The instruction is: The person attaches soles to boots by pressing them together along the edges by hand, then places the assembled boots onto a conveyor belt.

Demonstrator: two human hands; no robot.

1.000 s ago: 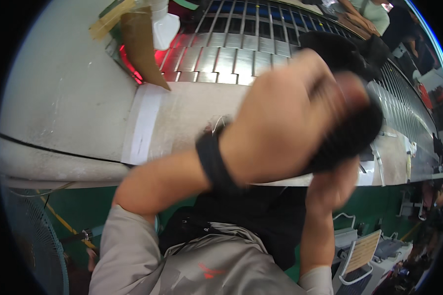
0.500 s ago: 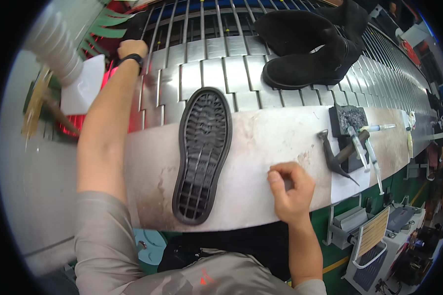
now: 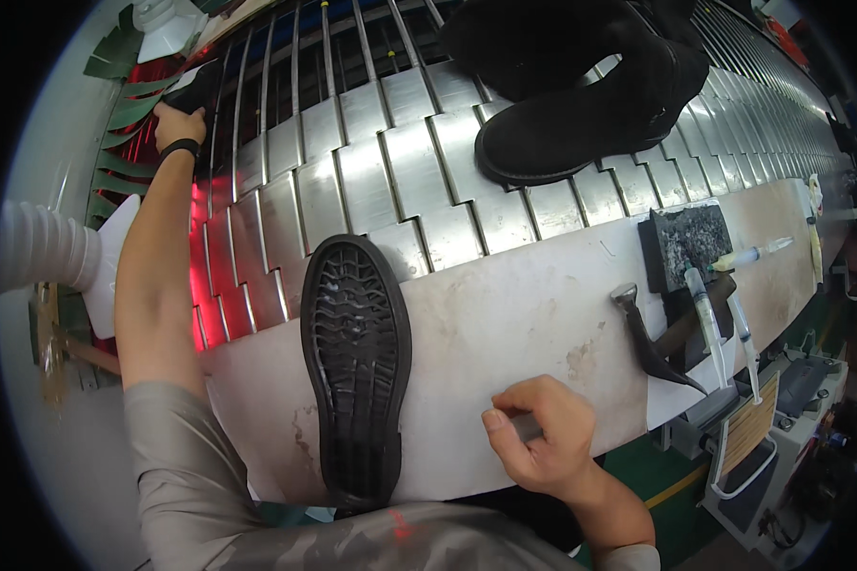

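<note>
My left hand (image 3: pixel 178 128), with a dark band on its wrist, reaches to the far left beside the green strips. Its fingers are closed at a black object (image 3: pixel 192 90) with a pale end, whose kind I cannot make out. Over the table's near edge my right hand (image 3: pixel 546 433) is loosely curled, thumb near forefinger, nothing visible between them. A black shoe sole (image 3: pixel 357 366) lies between my arms, ribbed inner face up, toe end reaching over the metal conveyor slats. Black boots (image 3: pixel 581 124) lie on the conveyor at the far right.
A hammer (image 3: pixel 649 347) leans against a dark block (image 3: pixel 686 247) on the stained white table (image 3: pixel 505 314). Several syringes (image 3: pixel 707 314) lie there too. Metal conveyor slats (image 3: pixel 352 186) run behind, red-lit beside the green strips (image 3: pixel 129 138). A white ribbed hose (image 3: pixel 48 249) stands at left.
My left hand has gone further out to the far left, and the black object now shows at its fingers. My right hand keeps its curl. The whole view has shifted.
</note>
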